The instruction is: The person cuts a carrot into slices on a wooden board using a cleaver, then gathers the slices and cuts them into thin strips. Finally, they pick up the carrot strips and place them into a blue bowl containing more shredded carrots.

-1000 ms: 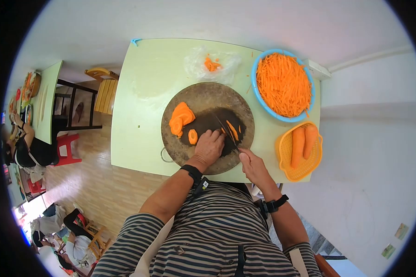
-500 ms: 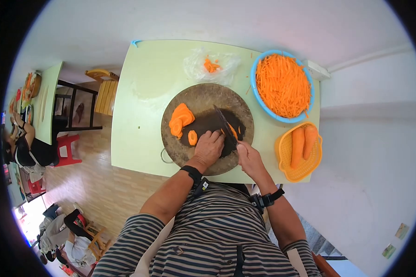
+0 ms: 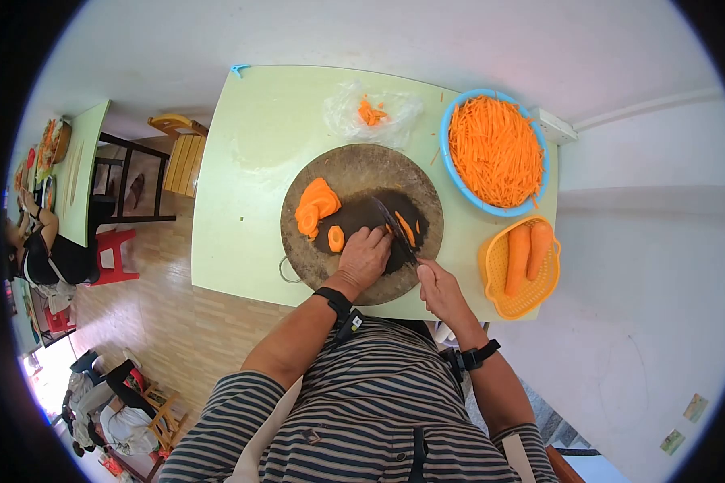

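A round wooden chopping board (image 3: 298, 266) lies on the table, its middle dark and wet. My right hand (image 3: 443, 291) is closed around the handle of a knife (image 3: 396, 228), whose dark blade stands over the board. Beside the blade, my left hand (image 3: 365, 256) presses curled fingertips down on a piece of carrot, mostly hidden under them. Thin carrot strips (image 3: 407, 229) lie to the right of the blade. Left of my fingers are a single carrot slice (image 3: 336, 238) and a stack of carrot slices (image 3: 317, 203).
A blue basin (image 3: 445, 153) heaped with shredded carrot stands at the back right. Nearer me, a yellow basket (image 3: 491, 274) holds two whole carrots (image 3: 518, 256). Carrot scraps lie on a clear plastic bag (image 3: 342, 113) behind the board. Other people sit far left.
The knife handle has shifted slightly right and lower, and the blade now shows more of the cut strips beside it. My left hand stays nearly in place.
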### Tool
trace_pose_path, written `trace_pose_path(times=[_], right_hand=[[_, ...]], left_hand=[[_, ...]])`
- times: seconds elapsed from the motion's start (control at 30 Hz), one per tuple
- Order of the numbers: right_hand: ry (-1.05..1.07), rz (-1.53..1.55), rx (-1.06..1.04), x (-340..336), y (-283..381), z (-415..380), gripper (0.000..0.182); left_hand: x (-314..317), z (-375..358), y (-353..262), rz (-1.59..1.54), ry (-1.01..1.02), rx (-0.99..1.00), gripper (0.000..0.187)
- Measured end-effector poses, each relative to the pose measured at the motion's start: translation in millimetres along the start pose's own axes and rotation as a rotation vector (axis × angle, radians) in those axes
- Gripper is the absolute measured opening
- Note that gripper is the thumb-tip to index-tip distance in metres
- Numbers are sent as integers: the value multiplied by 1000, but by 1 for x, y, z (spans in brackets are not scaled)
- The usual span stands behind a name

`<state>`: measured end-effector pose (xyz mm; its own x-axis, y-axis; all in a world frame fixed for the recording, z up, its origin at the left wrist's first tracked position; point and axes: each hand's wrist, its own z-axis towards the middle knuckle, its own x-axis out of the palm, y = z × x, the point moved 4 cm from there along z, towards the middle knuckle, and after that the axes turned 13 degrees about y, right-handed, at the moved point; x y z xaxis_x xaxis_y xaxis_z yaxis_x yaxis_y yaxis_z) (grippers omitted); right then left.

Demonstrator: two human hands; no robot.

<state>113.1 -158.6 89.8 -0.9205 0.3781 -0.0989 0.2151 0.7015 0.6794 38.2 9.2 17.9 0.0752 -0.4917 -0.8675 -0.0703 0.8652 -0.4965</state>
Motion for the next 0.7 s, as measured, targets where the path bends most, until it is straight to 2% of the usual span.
trace_pose_path(times=[0.07,0.13,0.33,0.43,0.7], right_hand=[[-1,7,3,2,-9,4,45],[-97,-80,-133,2,-13,11,44],[-86,-64,-226,3,-4,33,49],[-44,72,-125,4,4,28,48],[-19,67,-95,1,-7,11,50]], left_hand=[[-1,0,-1,4,-5,4,36],[0,-1,-1,4,-4,1,36],[-3,1,-2,-3,-23,10,34],[-3,1,-2,-4,-36,14,33],[-1,0,-1,1,-61,7,34]])
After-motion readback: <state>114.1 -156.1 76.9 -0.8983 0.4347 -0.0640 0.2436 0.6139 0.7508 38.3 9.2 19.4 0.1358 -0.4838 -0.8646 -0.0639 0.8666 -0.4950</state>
